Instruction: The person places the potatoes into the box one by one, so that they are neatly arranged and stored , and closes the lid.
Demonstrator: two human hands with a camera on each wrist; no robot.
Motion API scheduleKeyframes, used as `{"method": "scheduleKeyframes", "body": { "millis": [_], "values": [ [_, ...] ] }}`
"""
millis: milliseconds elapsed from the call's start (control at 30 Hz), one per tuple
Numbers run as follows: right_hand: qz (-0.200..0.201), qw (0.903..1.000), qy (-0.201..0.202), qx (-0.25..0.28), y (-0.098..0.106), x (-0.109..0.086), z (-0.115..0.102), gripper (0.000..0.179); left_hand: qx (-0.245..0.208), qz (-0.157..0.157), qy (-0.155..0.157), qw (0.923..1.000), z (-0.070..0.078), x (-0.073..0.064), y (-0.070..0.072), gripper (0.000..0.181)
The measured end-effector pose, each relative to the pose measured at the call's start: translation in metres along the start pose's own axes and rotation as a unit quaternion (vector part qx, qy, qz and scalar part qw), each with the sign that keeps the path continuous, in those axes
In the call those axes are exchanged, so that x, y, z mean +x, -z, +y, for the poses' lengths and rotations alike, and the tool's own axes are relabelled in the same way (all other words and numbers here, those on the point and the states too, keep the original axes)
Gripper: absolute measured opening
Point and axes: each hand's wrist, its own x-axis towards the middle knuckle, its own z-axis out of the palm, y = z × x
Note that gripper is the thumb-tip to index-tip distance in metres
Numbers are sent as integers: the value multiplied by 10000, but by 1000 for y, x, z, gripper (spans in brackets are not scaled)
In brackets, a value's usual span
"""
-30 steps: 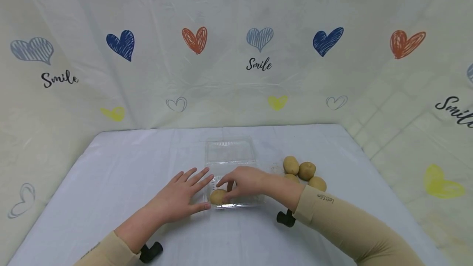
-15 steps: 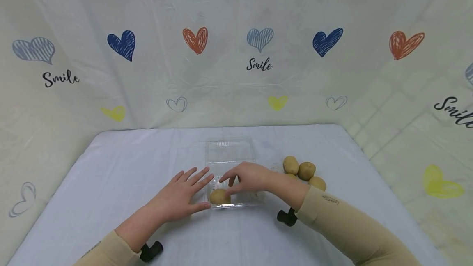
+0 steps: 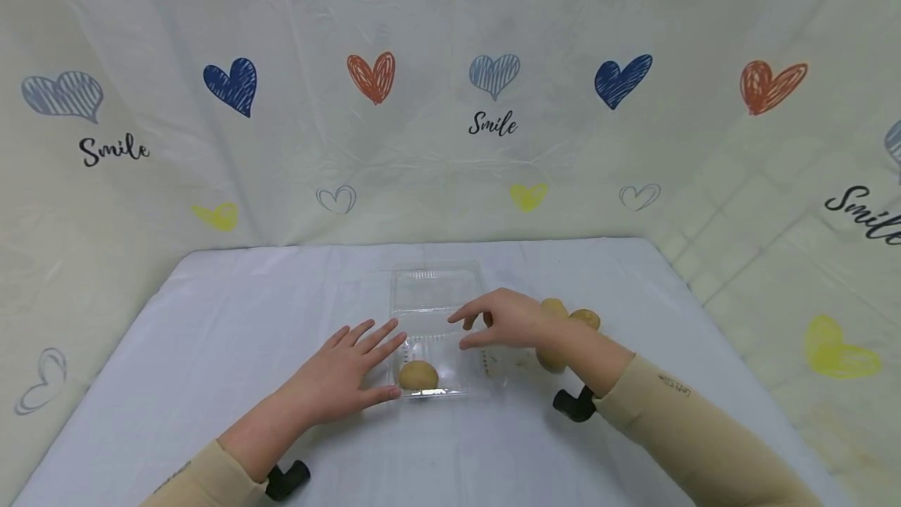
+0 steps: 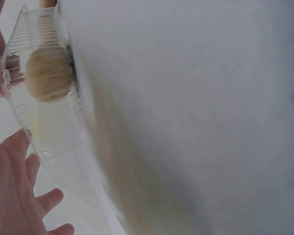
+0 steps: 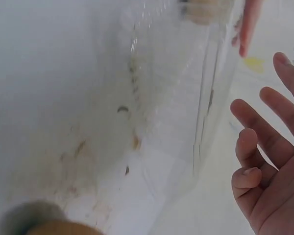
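Observation:
A clear plastic clamshell box (image 3: 454, 370) lies with its lid (image 3: 438, 289) folded back, away from me. One potato (image 3: 418, 375) sits in its front left corner and also shows through the ribbed wall in the left wrist view (image 4: 49, 73). My left hand (image 3: 341, 382) is spread, fingers straight, right at the box's left side. Over the box's right edge hovers my right hand (image 3: 510, 321), fingers loosely bent and holding nothing; in the right wrist view the palm (image 5: 279, 196) is bare.
Right of the box is a group of potatoes, including a far one (image 3: 554, 307), a right one (image 3: 586, 318) and a near one (image 3: 551, 361); my right forearm partly hides them. Brown dirt crumbs (image 5: 78, 147) dot the white tablecloth (image 3: 267, 319). A heart-printed curtain (image 3: 422, 147) hangs behind.
My right hand has let go of the potato in the box, lifted, and moved right and away from me toward the other potatoes. The left hand has stayed in place.

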Motion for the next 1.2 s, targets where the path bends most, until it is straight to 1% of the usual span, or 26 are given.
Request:
{"method": "scheduleKeyframes", "body": {
  "millis": [100,333,400,633,833,1000,1100,1200],
  "values": [
    [86,9999,-76,24,7,-8,9,39,-10,13,-5,10000,0,-1,0,84],
    [151,9972,-724,85,21,-27,27,41,-53,89,-101,9999,-1,-2,0,84],
    [227,9961,-842,101,25,-34,34,41,-45,84,-96,9999,-1,-2,0,84],
    [514,9933,-1026,161,39,-56,59,42,-26,50,-40,10000,-1,-1,0,84],
    [631,9901,-1243,-147,48,-65,77,44,-29,50,-52,10000,-1,-1,0,84],
    [502,9861,-1549,-337,51,-65,87,54,-27,60,-56,10000,-1,-2,0,83],
    [313,9825,-1773,-476,51,-64,90,62,-17,67,-73,9999,-1,-2,0,84],
    [87,9782,-2013,-496,50,-62,93,69,-2,69,-80,9999,-1,-2,-1,84]
  ]
}}
